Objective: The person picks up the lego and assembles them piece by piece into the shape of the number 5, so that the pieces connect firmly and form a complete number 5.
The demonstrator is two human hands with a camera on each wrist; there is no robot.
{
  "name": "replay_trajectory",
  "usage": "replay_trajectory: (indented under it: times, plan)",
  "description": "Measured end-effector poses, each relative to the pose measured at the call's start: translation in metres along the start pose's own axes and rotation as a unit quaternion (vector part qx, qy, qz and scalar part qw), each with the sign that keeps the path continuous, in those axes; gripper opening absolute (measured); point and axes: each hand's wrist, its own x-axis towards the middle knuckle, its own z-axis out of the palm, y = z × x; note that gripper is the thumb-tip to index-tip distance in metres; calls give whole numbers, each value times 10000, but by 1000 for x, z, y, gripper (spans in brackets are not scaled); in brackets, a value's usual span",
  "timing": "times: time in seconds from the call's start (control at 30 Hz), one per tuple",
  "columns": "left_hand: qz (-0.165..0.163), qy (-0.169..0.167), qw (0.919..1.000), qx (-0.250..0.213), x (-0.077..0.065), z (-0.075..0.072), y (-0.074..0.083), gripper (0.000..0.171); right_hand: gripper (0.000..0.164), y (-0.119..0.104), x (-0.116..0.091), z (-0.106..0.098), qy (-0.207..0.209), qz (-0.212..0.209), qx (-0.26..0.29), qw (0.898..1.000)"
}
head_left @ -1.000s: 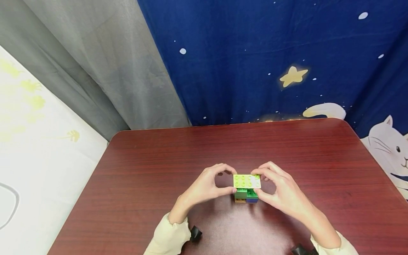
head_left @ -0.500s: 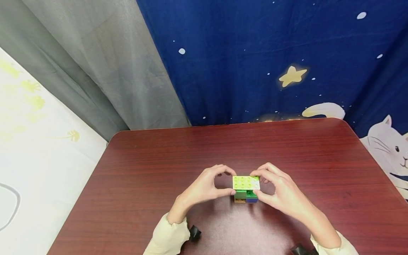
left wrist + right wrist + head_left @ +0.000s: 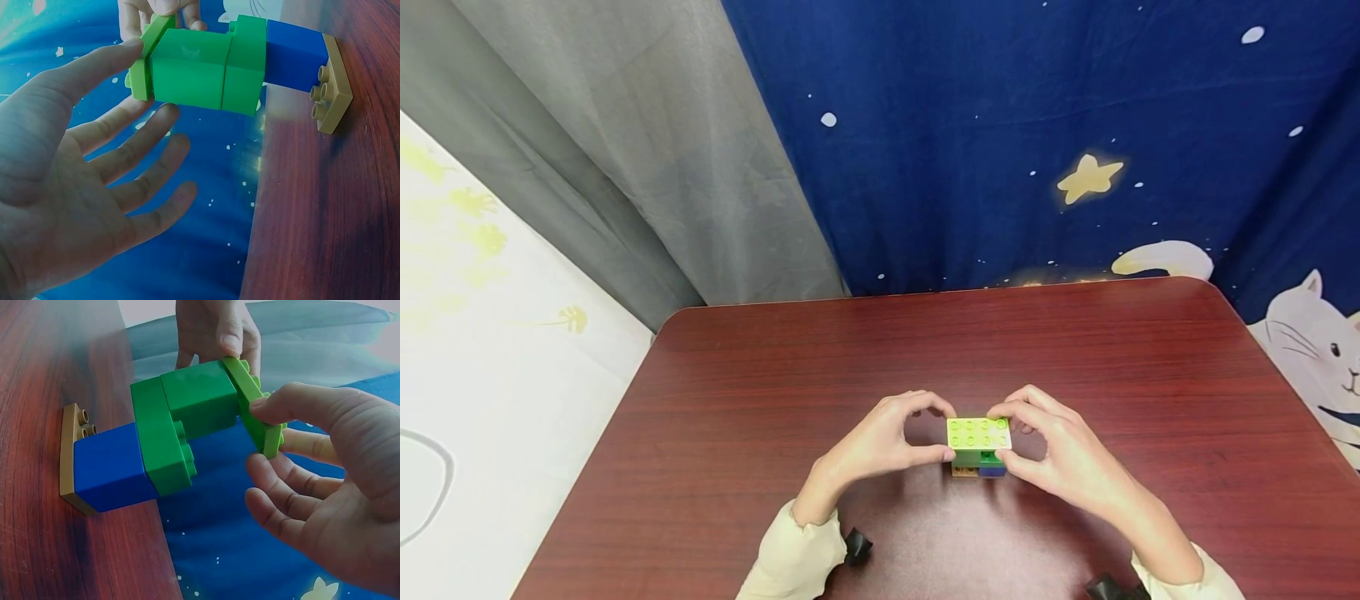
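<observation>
A thin lime-green toy building plate (image 3: 978,433) lies studs up on top of a brick stack. My left hand (image 3: 880,439) pinches its left end between thumb and fingers. At the other end, my right hand (image 3: 1067,448) grips the plate the same way. Directly under the plate is a square green brick (image 3: 200,394), set over the left half of a longer green brick (image 3: 159,437). A blue brick (image 3: 109,469) carries these from below. It stands on a flat tan plate (image 3: 337,87) with bare studs beside it. Under the lime plate's right half is a gap.
The stack stands on a dark red wooden table (image 3: 775,375). Behind the table's far edge hang a grey curtain (image 3: 700,150) and a blue star-patterned curtain (image 3: 985,150). A white patterned cloth (image 3: 490,375) is at the left.
Both hands have lowered the lime-green plate slightly, narrowing the visible front of the green bricks under it. The bricks below have stayed put.
</observation>
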Motion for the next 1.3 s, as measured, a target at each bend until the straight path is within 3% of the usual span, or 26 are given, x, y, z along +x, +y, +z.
replay_trajectory:
  times: [0.57, 0.87, 1.03, 1.17, 1.3]
  plan:
    - [-96, -254, 9962, -831, 0, 3, -1, 28, 41, 0, 0, -1, -72, 138, -19, 9999]
    - [-109, -296, 9939, -1057, 1, 4, -1, 28, 42, 0, 0, -1, -123, 208, -67, 9997]
    - [-297, -322, 9925, -1141, 2, 4, -1, 28, 42, 1, 0, -1, -107, 178, -80, 9998]
    - [-498, -332, 9918, -1131, 3, 2, 5, 28, 41, 1, 0, -1, -83, 141, -95, 9998]
    - [-536, -347, 9912, -1158, 3, -4, 21, 26, 40, 1, 0, -1, -74, 130, -106, 9998]
